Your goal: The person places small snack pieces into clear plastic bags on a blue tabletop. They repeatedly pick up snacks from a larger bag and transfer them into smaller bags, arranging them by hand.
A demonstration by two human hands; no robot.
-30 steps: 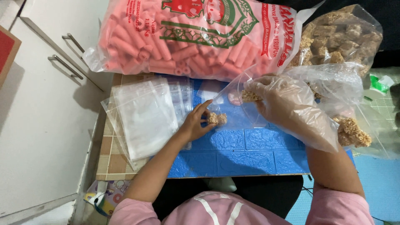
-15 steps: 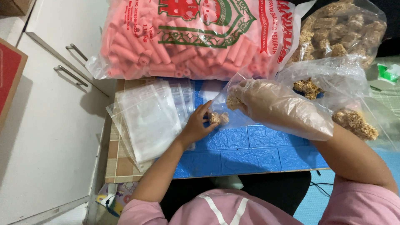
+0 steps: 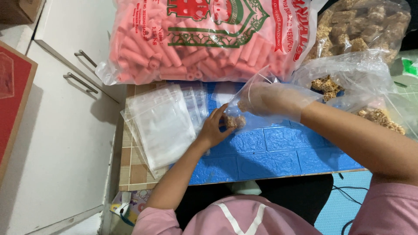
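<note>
The left hand (image 3: 213,130) pinched a small clear bag (image 3: 244,114) of brown snack pieces (image 3: 234,121) on the blue bench (image 3: 278,152). The gloved right hand (image 3: 265,99) curled inside its mouth, beside stacked empty bags (image 3: 161,122).

A home corner turned to small-scale snack packing, by the look of it; a low table (image 3: 278,161) covered in blue brick-pattern foam sheet stands against white cabinet doors (image 3: 56,109) with metal bar handles (image 3: 80,82); a bulk clear sack of pink tube crackers (image 3: 196,43) lies along its far edge, beside a big bag of brown puffed-grain clusters (image 3: 361,30); a stack of empty clear zip bags (image 3: 161,124) waits on the tabletop; a cardboard box (image 3: 19,8) sits in the far corner.
</note>
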